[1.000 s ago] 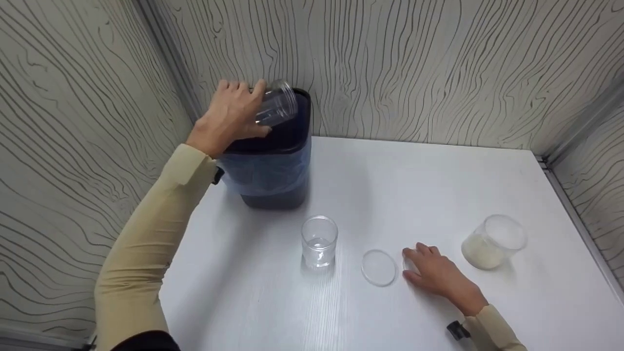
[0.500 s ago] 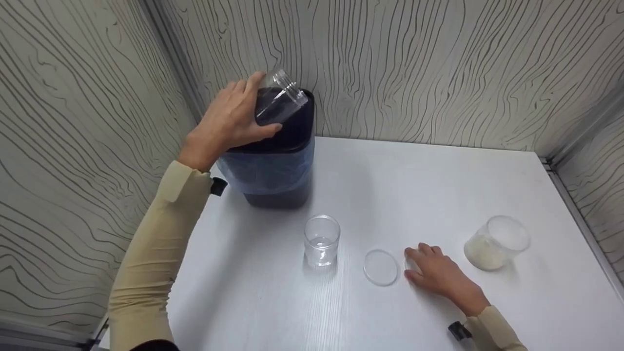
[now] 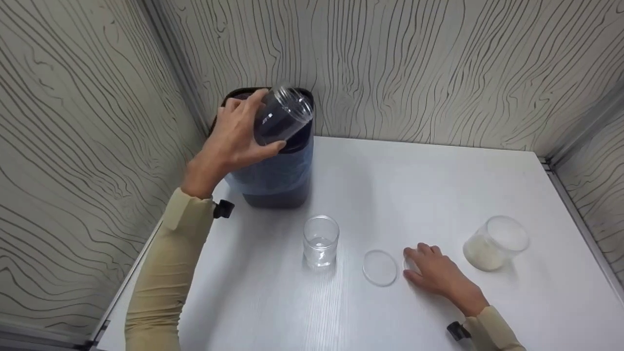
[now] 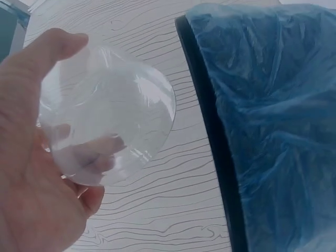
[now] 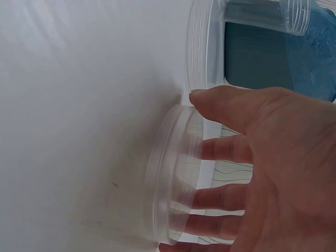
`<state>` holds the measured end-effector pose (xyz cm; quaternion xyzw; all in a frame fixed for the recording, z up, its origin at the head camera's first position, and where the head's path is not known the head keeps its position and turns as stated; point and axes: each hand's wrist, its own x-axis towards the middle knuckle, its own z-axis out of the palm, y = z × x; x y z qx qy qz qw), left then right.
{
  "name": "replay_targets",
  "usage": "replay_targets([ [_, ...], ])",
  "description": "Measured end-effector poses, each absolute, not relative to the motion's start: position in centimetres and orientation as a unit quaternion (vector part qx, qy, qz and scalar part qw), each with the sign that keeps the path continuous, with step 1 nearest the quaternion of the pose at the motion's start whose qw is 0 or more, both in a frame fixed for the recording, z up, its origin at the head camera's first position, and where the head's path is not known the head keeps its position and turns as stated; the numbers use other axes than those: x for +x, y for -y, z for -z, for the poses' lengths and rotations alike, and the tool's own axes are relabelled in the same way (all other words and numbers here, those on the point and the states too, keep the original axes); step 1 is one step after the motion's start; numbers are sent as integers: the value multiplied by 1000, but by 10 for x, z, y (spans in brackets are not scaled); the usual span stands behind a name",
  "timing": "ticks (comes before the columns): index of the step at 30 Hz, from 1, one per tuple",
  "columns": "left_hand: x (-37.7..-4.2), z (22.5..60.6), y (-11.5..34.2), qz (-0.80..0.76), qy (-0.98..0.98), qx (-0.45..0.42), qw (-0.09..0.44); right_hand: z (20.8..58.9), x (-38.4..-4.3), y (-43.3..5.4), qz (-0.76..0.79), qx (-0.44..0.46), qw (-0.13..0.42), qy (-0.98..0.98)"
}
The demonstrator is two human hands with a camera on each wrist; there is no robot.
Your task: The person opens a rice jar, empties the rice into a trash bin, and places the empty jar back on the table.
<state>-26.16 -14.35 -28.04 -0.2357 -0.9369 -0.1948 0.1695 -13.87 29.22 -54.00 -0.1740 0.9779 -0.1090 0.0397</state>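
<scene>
My left hand grips a clear plastic jar with a threaded mouth, thumb on the near side and fingers on the far side. The jar is tilted over the bin, its mouth turned to the right; in the left wrist view its clear base shows no contents. A blue liner hangs over the dark bin. On the table, my right hand holds a clear round lid between thumb and fingers. Left of that hand lies a second clear lid.
Left of the lids stands a clear jar without a lid. A jar with pale contents stands at the right. The white table meets patterned wall panels behind and at the sides.
My left hand has come a little toward me with the jar, still above the bin. The jar's mouth has swung more toward the camera. My right hand has stayed in place.
</scene>
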Motion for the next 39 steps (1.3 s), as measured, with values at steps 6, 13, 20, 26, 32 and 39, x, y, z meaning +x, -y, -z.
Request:
replay_targets([
  [6,-253,298,145,253,919,-250,170,542,-139,-293,106,-172,38,-979],
  [13,-236,312,145,298,893,-278,192,541,-139,-293,105,-170,45,-979],
  [20,-227,325,144,308,879,-301,207,538,-139,-293,104,-166,53,-979],
  [26,-224,350,147,322,856,-329,234,540,-137,-293,108,-169,35,-979],
  [32,-218,380,149,334,859,-320,219,542,-137,-294,112,-169,26,-979],
  [39,-213,417,153,372,866,-289,168,545,-137,-296,115,-170,22,-978],
])
